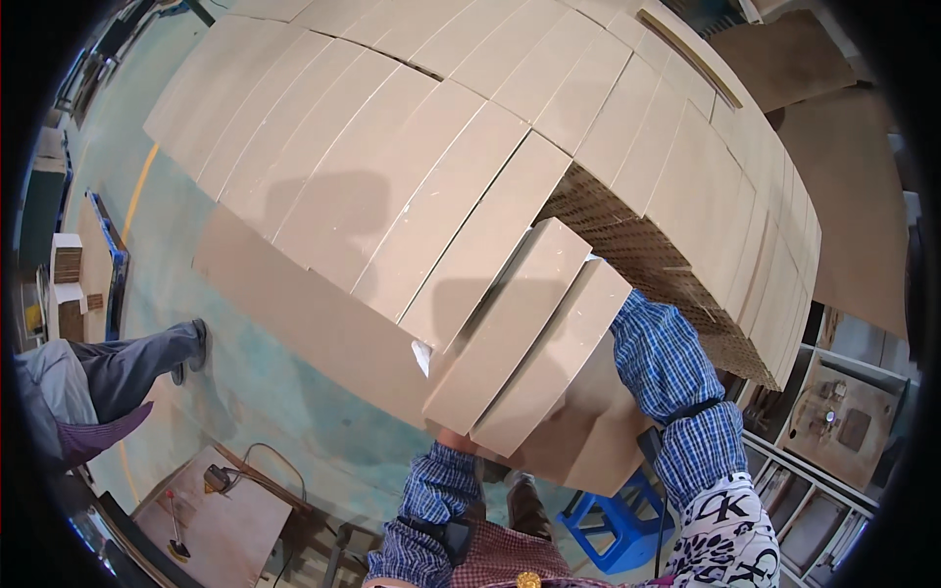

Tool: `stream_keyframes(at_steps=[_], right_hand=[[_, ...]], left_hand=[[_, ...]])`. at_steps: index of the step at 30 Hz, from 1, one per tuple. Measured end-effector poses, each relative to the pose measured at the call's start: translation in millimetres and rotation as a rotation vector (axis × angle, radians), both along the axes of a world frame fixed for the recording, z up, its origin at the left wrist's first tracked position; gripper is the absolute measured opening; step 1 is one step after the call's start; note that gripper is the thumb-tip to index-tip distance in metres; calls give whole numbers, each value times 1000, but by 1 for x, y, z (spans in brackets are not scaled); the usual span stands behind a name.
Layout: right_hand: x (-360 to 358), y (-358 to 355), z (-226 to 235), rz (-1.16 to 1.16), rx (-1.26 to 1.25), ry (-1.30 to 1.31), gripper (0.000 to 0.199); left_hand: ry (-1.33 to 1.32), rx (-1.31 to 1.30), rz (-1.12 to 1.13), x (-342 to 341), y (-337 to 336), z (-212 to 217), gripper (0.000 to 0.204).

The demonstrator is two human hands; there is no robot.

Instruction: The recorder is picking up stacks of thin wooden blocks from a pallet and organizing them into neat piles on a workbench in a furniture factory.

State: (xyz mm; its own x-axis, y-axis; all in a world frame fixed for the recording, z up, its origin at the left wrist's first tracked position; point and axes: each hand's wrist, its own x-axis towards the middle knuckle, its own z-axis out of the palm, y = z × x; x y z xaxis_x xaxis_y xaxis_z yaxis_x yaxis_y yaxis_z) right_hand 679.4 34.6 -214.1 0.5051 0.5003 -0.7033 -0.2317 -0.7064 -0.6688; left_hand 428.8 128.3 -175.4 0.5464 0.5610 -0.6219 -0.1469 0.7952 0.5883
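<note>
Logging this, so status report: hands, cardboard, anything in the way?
Left hand mostly covered, at near end of two long cardboard pieces. Right hand hidden behind them. Pieces side by side, gap between. Blue stool nearby, seemingly not blocking.

From the head, 1 fisheye view looks closely down on cardboard pieces (461, 147).

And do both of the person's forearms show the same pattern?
Yes, the left sleeve and the right sleeve both have blue checks.
</note>
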Motion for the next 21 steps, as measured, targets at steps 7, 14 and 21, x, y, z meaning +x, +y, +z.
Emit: stream_keyframes(at_steps=[7,14,21], right_hand=[[-99,-50,-2,-672,259,86,64],[-174,16,-51,-1188,692,762,64],[-154,31,-70,-1224,806,813,64]], left_hand=[[29,13,-44,4,1,-11,54],[47,61,-84,16,0,-25,54],[58,116,-117,29,3,-41,53]])
